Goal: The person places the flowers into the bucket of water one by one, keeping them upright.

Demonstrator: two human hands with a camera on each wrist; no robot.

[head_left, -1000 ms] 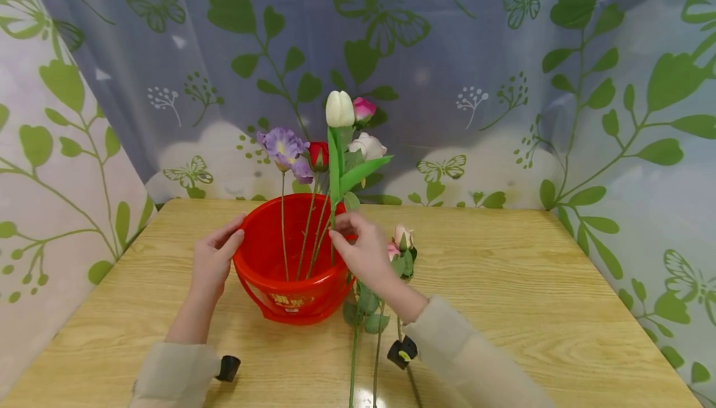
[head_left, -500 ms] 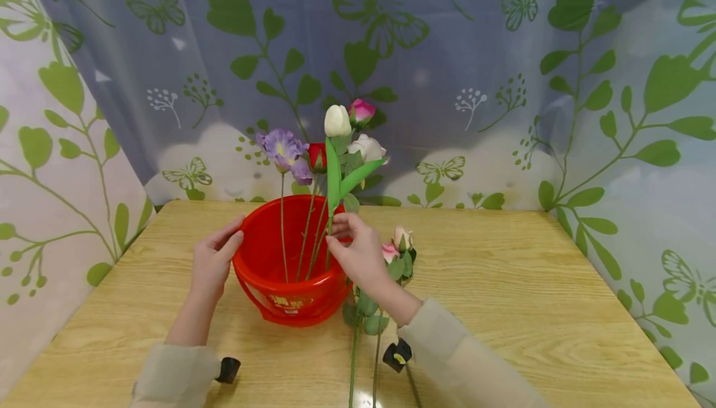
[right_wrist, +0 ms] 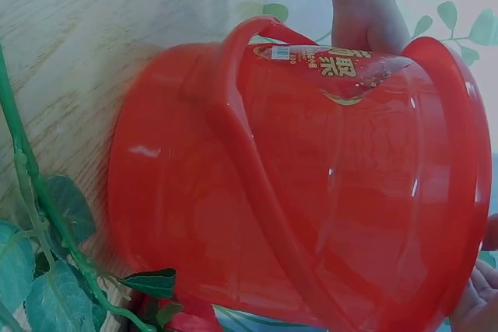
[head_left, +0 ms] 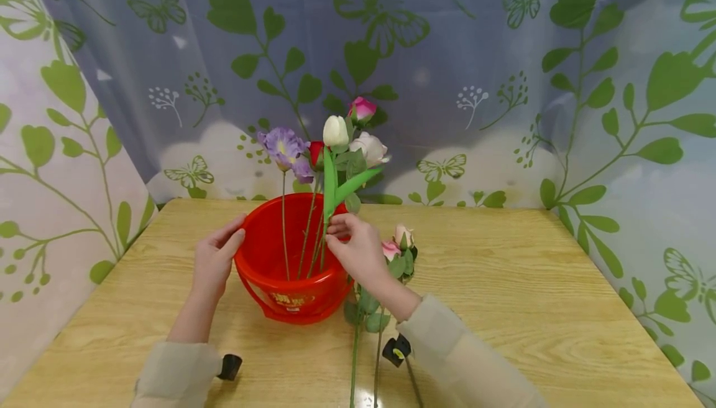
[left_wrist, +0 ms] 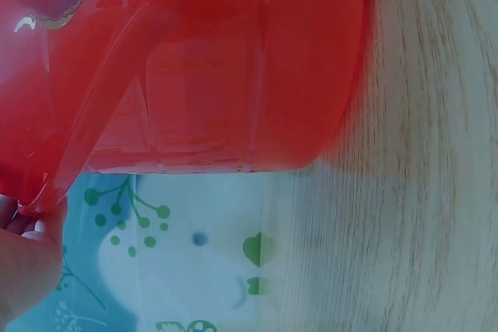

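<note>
A red plastic bucket (head_left: 302, 299) stands on the table, its handle folded down at the front. My left hand (head_left: 214, 257) holds the bucket's left rim, thumb and fingers at the edge; the left wrist view shows that hand (left_wrist: 31, 262) at the lip. Over the right rim, my right hand (head_left: 360, 249) pinches the stem of a white tulip (head_left: 335, 131) with broad green leaves. The stem's lower part is inside the bucket. A purple flower (head_left: 283, 148) and a red rose (head_left: 316, 153) lean in the bucket. Behind the tulip are a white rose (head_left: 369, 148) and a magenta rose (head_left: 362, 109).
Right of the bucket, a peach rose (head_left: 404, 237) and a pink rose (head_left: 390, 250) lie on the wooden table (head_left: 503, 290), long stems toward the front edge. Green leaves (right_wrist: 58, 297) lie close beside the bucket in the right wrist view. A patterned curtain (head_left: 447, 84) hangs behind.
The white tulip has sunk lower into the bucket and shifted slightly left, with my right hand moving a little left. My left hand stays on the rim.
</note>
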